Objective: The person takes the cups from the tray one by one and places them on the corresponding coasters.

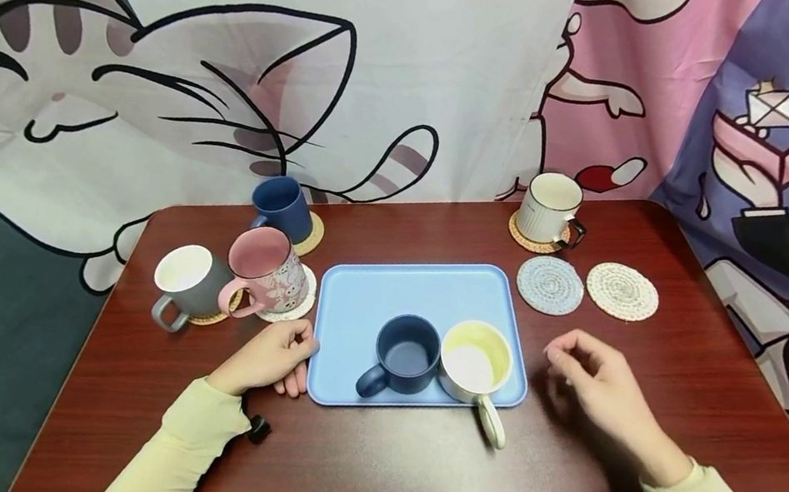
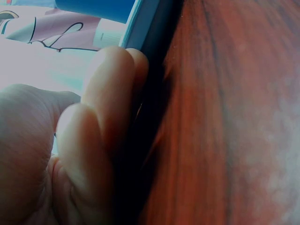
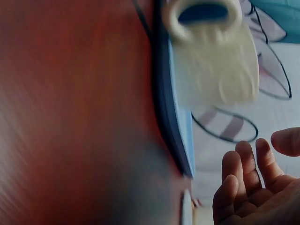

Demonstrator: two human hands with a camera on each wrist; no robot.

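Note:
A light blue tray [image 1: 376, 294] lies on the table. On it stand a dark blue mug [image 1: 407, 354] and, beside it, a cream mug [image 1: 475, 362] with a yellow inside, whose handle reaches over the tray's front edge. My left hand [image 1: 278, 357] rests at the tray's left edge with loosely bent fingers; in the left wrist view its fingertips [image 2: 112, 61] are close against the rim, and contact is hard to tell. To the right of the tray, my right hand [image 1: 598, 384] hovers with relaxed fingers and nothing in it. The cream mug [image 3: 215, 65] shows ahead of it in the right wrist view.
At left, a grey mug [image 1: 188, 284], a pink patterned mug [image 1: 276, 280] and a blue mug [image 1: 286, 210] stand on coasters. At back right, a white ribbed mug [image 1: 547, 209] sits on a coaster, near a blue-grey coaster [image 1: 550, 286] and a cream coaster [image 1: 623, 292]. Printed cloth hangs behind.

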